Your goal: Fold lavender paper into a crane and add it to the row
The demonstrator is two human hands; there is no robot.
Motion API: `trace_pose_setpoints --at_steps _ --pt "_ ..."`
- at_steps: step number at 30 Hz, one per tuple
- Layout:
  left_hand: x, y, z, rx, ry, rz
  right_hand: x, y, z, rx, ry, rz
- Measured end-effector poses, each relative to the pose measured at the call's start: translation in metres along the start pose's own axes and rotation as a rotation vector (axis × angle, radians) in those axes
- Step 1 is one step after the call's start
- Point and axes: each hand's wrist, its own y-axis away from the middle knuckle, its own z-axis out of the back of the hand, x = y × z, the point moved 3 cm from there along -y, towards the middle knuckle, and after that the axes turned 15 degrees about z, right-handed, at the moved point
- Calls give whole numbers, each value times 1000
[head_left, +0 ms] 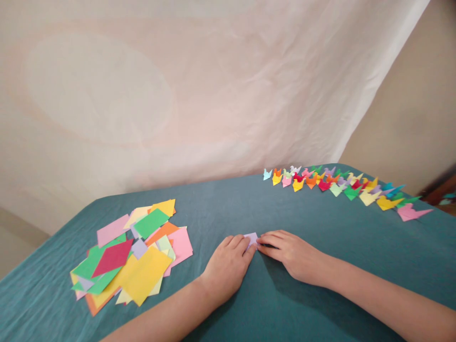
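A small lilac piece of folded paper (pixel 252 237) lies on the teal tablecloth (pixel 221 209) in front of me. My left hand (pixel 228 266) rests palm down, its fingertips pressing on the paper's left side. My right hand (pixel 290 251) lies flat too, with its fingertips pressed on the paper's right side. Most of the paper is hidden under my fingers. Both hands' fingers are held together on the paper against the cloth.
A loose pile of coloured paper squares (pixel 131 254) lies at the left. Rows of several small folded paper cranes (pixel 338 185) stand at the back right, near the table's edge. A pale cloth backdrop (pixel 178 95) hangs behind the table.
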Motion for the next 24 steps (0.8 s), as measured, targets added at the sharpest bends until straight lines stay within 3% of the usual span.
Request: trace_pose_setpoints --at_steps 8,24 --pt "3 -1 3 14 41 5 0 3 -4 -75 -24 -37" --pt "19 1 11 108 103 67 2 -3 -3 20 65 1"
